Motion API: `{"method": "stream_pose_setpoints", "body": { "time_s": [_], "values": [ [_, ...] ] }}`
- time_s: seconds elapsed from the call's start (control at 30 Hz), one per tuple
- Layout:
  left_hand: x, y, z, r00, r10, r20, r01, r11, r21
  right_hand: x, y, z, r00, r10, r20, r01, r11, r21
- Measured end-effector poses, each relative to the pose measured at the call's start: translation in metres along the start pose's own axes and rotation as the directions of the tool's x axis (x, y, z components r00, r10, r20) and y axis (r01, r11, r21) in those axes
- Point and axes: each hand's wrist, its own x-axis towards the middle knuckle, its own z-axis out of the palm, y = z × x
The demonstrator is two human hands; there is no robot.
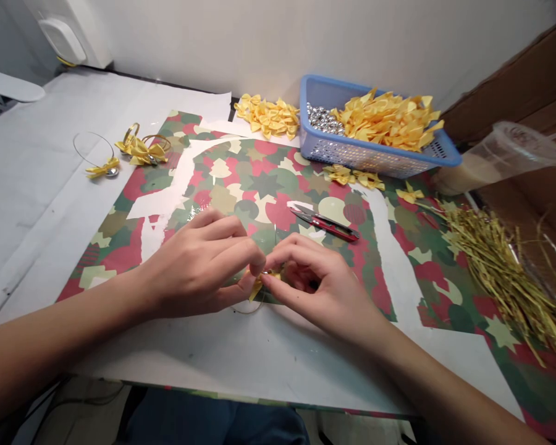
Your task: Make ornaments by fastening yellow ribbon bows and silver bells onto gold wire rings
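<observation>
My left hand (204, 266) and my right hand (312, 278) meet at the middle of the table, fingertips pinched together. Between them sits a small yellow ribbon bow (258, 285), mostly hidden by the fingers, with a thin gold cord (250, 309) looping below it. Both hands rest on patterned wrapping paper (259, 179) in red, green and cream. Red-handled thread snips (327, 224) lie just beyond my right hand.
A blue basket (375, 154) at the back holds yellow bows and silver bells. Loose yellow bows (269, 116) lie left of it. Finished bows on cord loops (141, 150) sit far left. A pile of gold cords (500, 266) and a plastic cup (500, 154) stand right.
</observation>
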Motion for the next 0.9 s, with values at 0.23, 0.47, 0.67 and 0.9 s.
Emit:
{"method": "stream_pose_setpoints", "body": {
  "time_s": [0.23,0.47,0.67,0.9],
  "values": [
    [-0.0020,-0.0008,0.0020,1.000,-0.014,-0.009,0.014,1.000,-0.011,0.0010,0.0004,0.0004,1.000,0.016,-0.014,-0.016,0.999,0.028],
    [-0.0022,-0.0004,0.0019,0.999,-0.024,-0.033,0.023,1.000,-0.005,0.0019,-0.0030,0.0003,0.999,0.011,-0.044,-0.011,1.000,0.020],
    [-0.0019,0.0001,0.0022,0.999,-0.030,-0.028,0.029,0.999,-0.023,0.0016,-0.0013,0.0009,0.999,0.022,-0.036,-0.021,1.000,0.019],
    [-0.0021,-0.0007,0.0005,0.998,-0.062,-0.028,0.060,0.997,-0.039,0.0003,-0.0017,0.0008,0.999,0.029,-0.034,-0.029,0.999,0.015]
  ]
}}
